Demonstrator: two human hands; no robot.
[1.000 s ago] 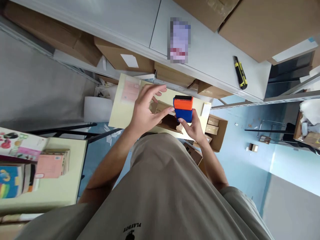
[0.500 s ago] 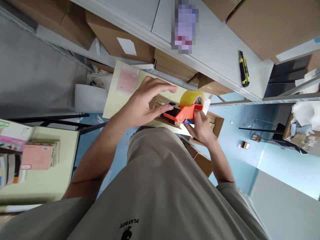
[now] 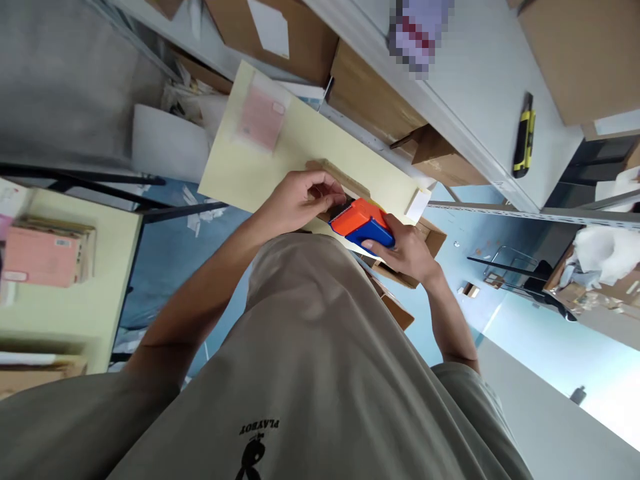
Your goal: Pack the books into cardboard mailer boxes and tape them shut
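Right hand (image 3: pixel 407 252) grips dispenser (image 3: pixel 361 225) over tabletop (image 3: pixel 305 133); left hand (image 3: pixel 306 200) curls at its toothed end, cannot tell if pinching.

The left hand (image 3: pixel 306 200) curls its fingers (image 3: pixel 320 179) toward the thumb (image 3: pixel 331 201); the right hand (image 3: pixel 407 252) is clenched.

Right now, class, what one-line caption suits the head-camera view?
The right hand holds an orange-and-blue tape dispenser as the left hand curls near its toothed edge.
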